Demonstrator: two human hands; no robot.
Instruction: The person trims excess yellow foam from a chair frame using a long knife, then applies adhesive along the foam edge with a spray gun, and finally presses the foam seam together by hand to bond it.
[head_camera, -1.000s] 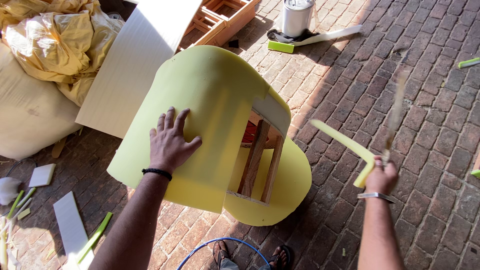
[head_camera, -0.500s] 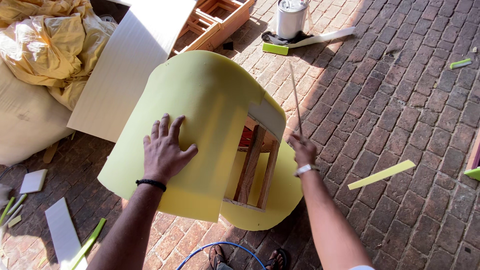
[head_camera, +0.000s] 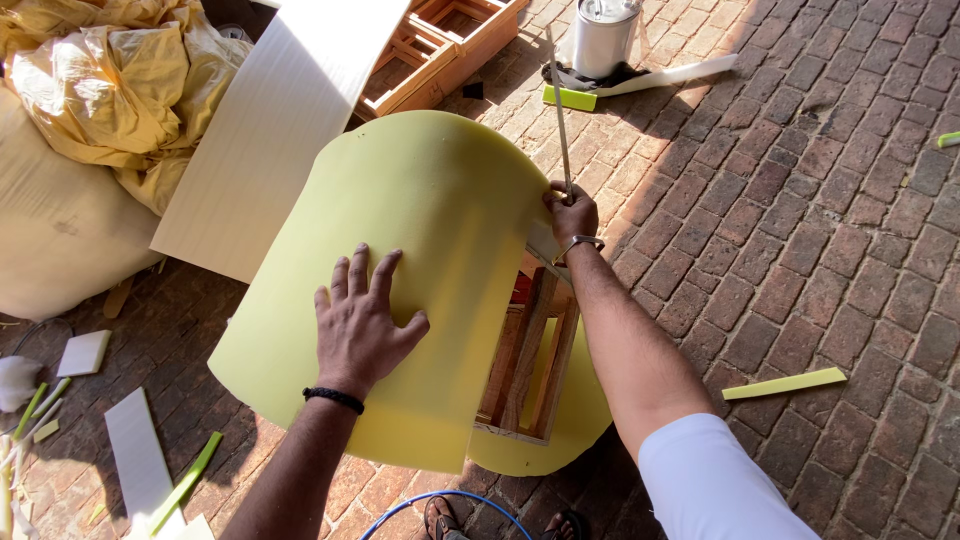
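A large yellow foam sheet (head_camera: 430, 220) is draped in a curve over a wooden frame (head_camera: 530, 370) on the brick floor. My left hand (head_camera: 362, 320) lies flat on the foam, fingers spread, pressing it down. At the foam's right edge, my right hand (head_camera: 572, 213) grips a long thin blade (head_camera: 560, 100) that points up and away from me. A second yellow foam piece (head_camera: 570, 440) lies under the frame.
A white board (head_camera: 270, 130) and a wooden crate frame (head_camera: 440, 50) lie behind the foam. A metal can (head_camera: 602, 35) stands at the back. Yellow cloth bundles (head_camera: 90, 80) sit at left. A cut foam strip (head_camera: 785, 383) lies at right; scraps (head_camera: 140, 460) lie at lower left.
My right hand dropped a foam strip onto the bricks at right, then moved left and up along the foam's right edge with the blade. My left hand stayed pressed on the foam.
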